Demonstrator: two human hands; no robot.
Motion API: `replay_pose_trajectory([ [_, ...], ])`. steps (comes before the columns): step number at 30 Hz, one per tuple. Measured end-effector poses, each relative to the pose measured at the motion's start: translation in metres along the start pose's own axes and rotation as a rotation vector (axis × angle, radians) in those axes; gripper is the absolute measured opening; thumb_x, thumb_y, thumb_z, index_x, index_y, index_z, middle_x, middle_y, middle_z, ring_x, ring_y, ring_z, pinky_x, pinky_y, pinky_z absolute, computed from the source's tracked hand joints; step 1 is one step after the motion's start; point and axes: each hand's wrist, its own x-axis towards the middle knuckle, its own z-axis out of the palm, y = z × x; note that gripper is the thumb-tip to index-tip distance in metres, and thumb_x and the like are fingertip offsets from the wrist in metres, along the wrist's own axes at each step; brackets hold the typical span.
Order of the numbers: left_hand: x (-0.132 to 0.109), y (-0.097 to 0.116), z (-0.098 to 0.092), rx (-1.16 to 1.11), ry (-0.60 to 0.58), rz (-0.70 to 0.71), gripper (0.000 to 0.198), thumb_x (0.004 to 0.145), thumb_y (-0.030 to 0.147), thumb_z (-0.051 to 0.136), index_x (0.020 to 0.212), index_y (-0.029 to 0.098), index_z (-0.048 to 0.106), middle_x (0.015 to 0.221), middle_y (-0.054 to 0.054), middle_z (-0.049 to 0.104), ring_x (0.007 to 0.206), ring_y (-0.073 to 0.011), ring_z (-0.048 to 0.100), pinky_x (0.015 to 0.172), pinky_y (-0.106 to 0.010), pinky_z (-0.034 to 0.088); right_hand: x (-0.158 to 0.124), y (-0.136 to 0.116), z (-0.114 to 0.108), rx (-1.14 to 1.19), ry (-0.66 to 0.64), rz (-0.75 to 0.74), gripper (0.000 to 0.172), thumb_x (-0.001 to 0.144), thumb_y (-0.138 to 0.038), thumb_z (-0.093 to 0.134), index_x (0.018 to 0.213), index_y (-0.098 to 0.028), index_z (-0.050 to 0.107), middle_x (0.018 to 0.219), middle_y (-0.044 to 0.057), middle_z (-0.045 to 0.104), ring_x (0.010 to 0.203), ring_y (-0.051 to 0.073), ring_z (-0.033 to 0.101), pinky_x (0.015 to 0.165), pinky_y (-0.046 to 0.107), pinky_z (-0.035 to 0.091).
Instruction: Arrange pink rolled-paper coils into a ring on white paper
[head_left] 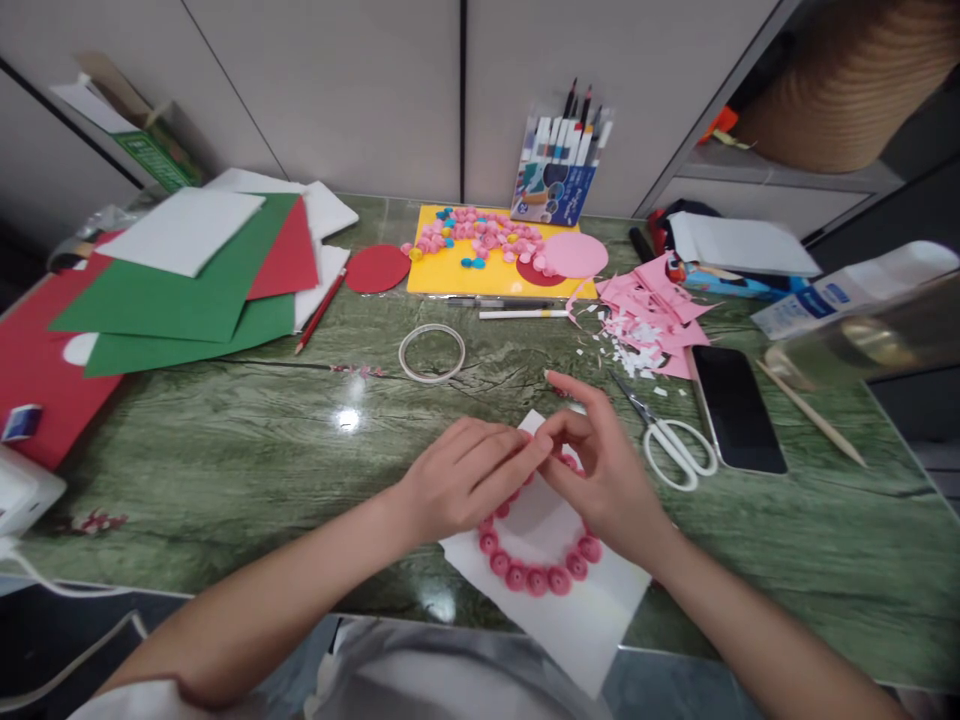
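A white sheet of paper lies at the near edge of the green table, and a ring of small pink rolled paper coils is laid out on it. My left hand rests over the left top of the ring, fingers together and pressing down at the paper. My right hand meets it at the ring's top, thumb and fingers pinched on something small that I cannot make out, its index finger raised.
White-handled scissors and a black phone lie right of my hands. Pink paper scraps, a tape ring, a yellow board with coils, a marker pack and green, red and white sheets sit farther back.
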Motion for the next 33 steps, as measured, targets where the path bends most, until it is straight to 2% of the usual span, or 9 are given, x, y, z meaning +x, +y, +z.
replay_pose_trajectory([
  [6, -0.002, -0.003, 0.002, 0.107, 0.081, 0.148, 0.029, 0.087, 0.014, 0.041, 0.112, 0.007, 0.053, 0.097, -0.013, 0.066, 0.094, -0.0207, 0.06, 0.071, -0.033, 0.051, 0.001, -0.002, -0.005, 0.067, -0.031, 0.095, 0.052, 0.079, -0.016, 0.052, 0.125, -0.027, 0.031, 0.074, -0.003, 0.053, 0.066, 0.012, 0.051, 0.063, 0.027, 0.043],
  [13, 0.002, -0.002, -0.003, 0.127, 0.067, 0.218, 0.022, 0.085, 0.012, 0.042, 0.095, 0.009, 0.061, 0.095, -0.01, 0.068, 0.091, -0.0208, 0.062, 0.071, -0.031, 0.053, 0.002, 0.001, -0.006, 0.075, -0.044, 0.132, 0.058, 0.076, -0.013, 0.054, 0.126, -0.028, 0.029, 0.071, -0.004, 0.055, 0.065, 0.012, 0.052, 0.063, 0.027, 0.044],
  [16, -0.001, -0.003, 0.001, 0.04, 0.118, 0.165, 0.018, 0.083, 0.013, 0.047, 0.096, 0.011, 0.06, 0.098, -0.009, 0.067, 0.097, -0.02, 0.06, 0.076, -0.031, 0.053, 0.006, 0.001, -0.009, 0.054, -0.035, 0.141, 0.059, 0.075, -0.016, 0.056, 0.126, -0.027, 0.03, 0.069, -0.004, 0.056, 0.063, 0.011, 0.053, 0.062, 0.027, 0.045],
  [20, -0.003, -0.003, 0.009, -0.035, 0.202, -0.08, 0.022, 0.078, 0.01, 0.053, 0.099, 0.017, 0.057, 0.105, -0.008, 0.062, 0.105, -0.0165, 0.055, 0.084, -0.031, 0.049, 0.015, 0.003, -0.026, -0.005, 0.076, 0.127, 0.06, 0.073, -0.023, 0.061, 0.125, -0.026, 0.032, 0.069, -0.004, 0.057, 0.063, 0.012, 0.055, 0.062, 0.027, 0.045],
  [21, -0.002, -0.003, 0.01, -0.048, 0.136, -0.135, 0.023, 0.079, 0.01, 0.051, 0.1, 0.018, 0.057, 0.108, -0.007, 0.061, 0.107, -0.0164, 0.053, 0.087, -0.032, 0.048, 0.018, 0.004, -0.032, -0.019, 0.122, 0.119, 0.06, 0.072, -0.025, 0.061, 0.125, -0.026, 0.033, 0.069, -0.004, 0.057, 0.064, 0.012, 0.055, 0.062, 0.027, 0.046],
  [23, 0.0, -0.003, 0.013, -0.099, -0.116, -0.161, 0.027, 0.083, 0.015, 0.045, 0.109, 0.018, 0.054, 0.117, -0.007, 0.058, 0.116, -0.0179, 0.047, 0.094, -0.035, 0.042, 0.024, 0.006, -0.044, -0.028, 0.198, 0.093, 0.058, 0.072, -0.027, 0.062, 0.123, -0.027, 0.035, 0.07, -0.004, 0.057, 0.066, 0.013, 0.056, 0.064, 0.028, 0.045],
  [26, 0.005, -0.005, 0.016, -0.19, -0.475, -0.072, 0.039, 0.089, 0.027, 0.037, 0.126, 0.017, 0.042, 0.132, -0.006, 0.047, 0.129, -0.0201, 0.032, 0.105, -0.038, 0.029, 0.03, 0.01, -0.056, -0.025, 0.264, 0.064, 0.057, 0.071, -0.026, 0.063, 0.122, -0.029, 0.037, 0.069, -0.004, 0.057, 0.067, 0.013, 0.056, 0.065, 0.028, 0.045],
  [29, 0.009, -0.008, 0.019, -0.235, -0.588, -0.087, 0.044, 0.091, 0.033, 0.032, 0.132, 0.018, 0.034, 0.136, -0.005, 0.043, 0.13, -0.0201, 0.03, 0.108, -0.039, 0.02, 0.031, 0.013, -0.056, -0.012, 0.264, 0.072, 0.058, 0.07, -0.025, 0.064, 0.122, -0.029, 0.037, 0.069, -0.004, 0.058, 0.066, 0.014, 0.055, 0.065, 0.028, 0.045],
  [33, 0.011, -0.01, 0.017, -0.269, -0.576, -0.195, 0.046, 0.09, 0.035, 0.034, 0.133, 0.02, 0.031, 0.133, -0.005, 0.047, 0.121, -0.0184, 0.04, 0.105, -0.037, 0.022, 0.032, 0.016, -0.052, -0.018, 0.24, 0.094, 0.059, 0.069, -0.028, 0.065, 0.121, -0.028, 0.038, 0.069, -0.004, 0.058, 0.064, 0.013, 0.055, 0.062, 0.028, 0.044],
])
